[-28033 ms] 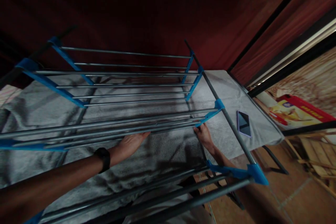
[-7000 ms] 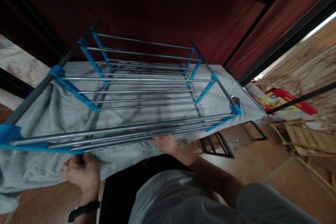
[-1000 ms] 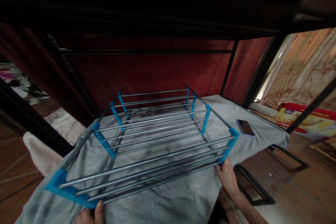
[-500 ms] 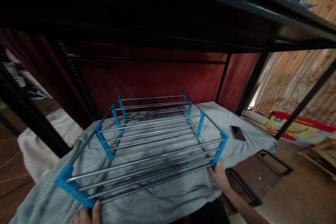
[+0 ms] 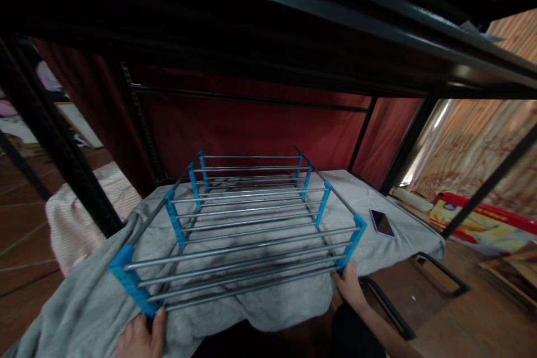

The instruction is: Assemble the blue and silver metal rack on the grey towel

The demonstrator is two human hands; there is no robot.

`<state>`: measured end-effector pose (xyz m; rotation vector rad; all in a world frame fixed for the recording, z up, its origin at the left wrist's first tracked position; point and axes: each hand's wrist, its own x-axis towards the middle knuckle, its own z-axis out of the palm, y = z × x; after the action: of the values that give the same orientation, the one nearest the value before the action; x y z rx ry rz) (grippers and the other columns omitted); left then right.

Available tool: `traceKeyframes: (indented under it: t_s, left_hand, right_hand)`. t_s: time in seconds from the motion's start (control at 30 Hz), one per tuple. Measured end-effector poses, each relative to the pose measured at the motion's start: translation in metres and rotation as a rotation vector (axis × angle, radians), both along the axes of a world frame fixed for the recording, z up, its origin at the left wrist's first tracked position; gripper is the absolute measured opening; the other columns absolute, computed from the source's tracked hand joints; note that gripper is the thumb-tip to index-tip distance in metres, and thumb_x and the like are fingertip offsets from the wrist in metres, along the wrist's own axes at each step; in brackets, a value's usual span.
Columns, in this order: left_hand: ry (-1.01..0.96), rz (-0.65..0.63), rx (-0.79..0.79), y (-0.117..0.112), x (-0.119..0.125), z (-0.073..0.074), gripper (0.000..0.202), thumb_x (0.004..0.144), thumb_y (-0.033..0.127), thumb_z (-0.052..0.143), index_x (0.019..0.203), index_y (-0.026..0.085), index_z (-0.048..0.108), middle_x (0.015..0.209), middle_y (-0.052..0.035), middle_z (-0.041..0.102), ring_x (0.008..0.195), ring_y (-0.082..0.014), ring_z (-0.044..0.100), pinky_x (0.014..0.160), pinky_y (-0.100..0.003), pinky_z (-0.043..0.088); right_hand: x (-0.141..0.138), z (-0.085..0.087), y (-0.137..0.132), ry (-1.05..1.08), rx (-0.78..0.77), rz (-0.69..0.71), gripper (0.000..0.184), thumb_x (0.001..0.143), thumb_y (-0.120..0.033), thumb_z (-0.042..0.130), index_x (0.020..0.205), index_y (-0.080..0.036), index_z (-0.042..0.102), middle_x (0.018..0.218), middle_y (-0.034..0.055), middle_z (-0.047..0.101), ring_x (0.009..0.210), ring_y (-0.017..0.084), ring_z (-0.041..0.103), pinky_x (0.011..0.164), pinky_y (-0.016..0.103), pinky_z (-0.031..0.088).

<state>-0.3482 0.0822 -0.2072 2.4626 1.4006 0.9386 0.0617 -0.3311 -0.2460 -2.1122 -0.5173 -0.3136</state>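
A rack [image 5: 251, 248] of grey metal tubes with blue plastic connectors lies on a grey blanket [image 5: 289, 302]. Its long side rails run away from me, with several crossbars between them. My left hand [image 5: 141, 337] holds its near left bottom corner, thumb and fingers around the blue connector [image 5: 133, 285]. At the near right corner, my right hand [image 5: 351, 289] grips below the other blue connector [image 5: 352, 243], its fingertips partly hidden. The tube ends at the far side stick out past the last connectors.
A phone [image 5: 382, 224] lies on the blanket right of the rack. Overhead is a dark metal frame [image 5: 293, 17], with posts [image 5: 62, 145] at the sides and a red curtain [image 5: 251, 128] behind. A red and yellow box [image 5: 482, 218] and a black tube frame [image 5: 388, 307] are at right.
My view has shifted, so the rack's near left corner and my left hand appear higher and further right. Both hands keep their places on the rack.
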Motion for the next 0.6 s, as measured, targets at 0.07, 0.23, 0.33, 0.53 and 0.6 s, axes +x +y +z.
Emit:
traceKeyframes:
  t_s: [0.07, 0.23, 0.33, 0.53, 0.6]
  left_hand:
    - [-0.006, -0.008, -0.002, -0.001, 0.0, 0.001, 0.043, 0.087, 0.056, 0.03, 0.085, 0.023, 0.056, 0.075, -0.0103, 0.056, 0.083, -0.0346, 0.058, 0.079, -0.049, 0.048]
    - [-0.012, 0.027, -0.018, -0.004, 0.002, 0.008, 0.044, 0.086, 0.064, 0.026, 0.077, 0.024, 0.043, 0.074, -0.0083, 0.053, 0.08, -0.0311, 0.057, 0.077, -0.043, 0.048]
    - [-0.011, 0.033, -0.026, -0.005, 0.002, 0.01, 0.045, 0.086, 0.066, 0.025, 0.074, 0.025, 0.039, 0.071, -0.0077, 0.052, 0.077, -0.0308, 0.057, 0.075, -0.042, 0.047]
    - [-0.045, 0.003, 0.003, -0.008, 0.001, 0.009, 0.045, 0.089, 0.064, 0.026, 0.079, 0.024, 0.044, 0.076, -0.008, 0.054, 0.082, -0.0303, 0.057, 0.08, -0.043, 0.048]
    - [-0.056, -0.004, -0.005, -0.009, 0.0, 0.007, 0.046, 0.09, 0.062, 0.026, 0.081, 0.022, 0.048, 0.079, -0.0092, 0.055, 0.084, -0.0305, 0.057, 0.081, -0.043, 0.048]
  right_hand:
    - [-0.001, 0.001, 0.0, 0.006, -0.002, -0.014, 0.022, 0.069, -0.038, 0.05, 0.085, -0.025, 0.046, 0.088, 0.0058, 0.054, 0.093, 0.028, 0.054, 0.087, 0.043, 0.048]
    - [-0.005, 0.005, 0.0, 0.03, -0.011, -0.041, 0.021, 0.071, -0.041, 0.05, 0.082, -0.026, 0.042, 0.085, 0.0038, 0.051, 0.091, 0.026, 0.052, 0.086, 0.043, 0.047]
    - [-0.008, 0.01, -0.001, 0.049, -0.023, -0.061, 0.021, 0.072, -0.045, 0.047, 0.08, -0.026, 0.04, 0.082, 0.0025, 0.049, 0.087, 0.026, 0.051, 0.084, 0.043, 0.048]
    - [-0.015, 0.024, 0.001, 0.09, -0.08, -0.121, 0.02, 0.071, -0.045, 0.046, 0.076, -0.027, 0.038, 0.079, 0.0023, 0.049, 0.084, 0.025, 0.052, 0.083, 0.043, 0.048]
    - [-0.016, 0.03, 0.002, 0.108, -0.111, -0.14, 0.02, 0.069, -0.044, 0.048, 0.075, -0.027, 0.038, 0.078, 0.0033, 0.05, 0.084, 0.026, 0.054, 0.082, 0.042, 0.048]
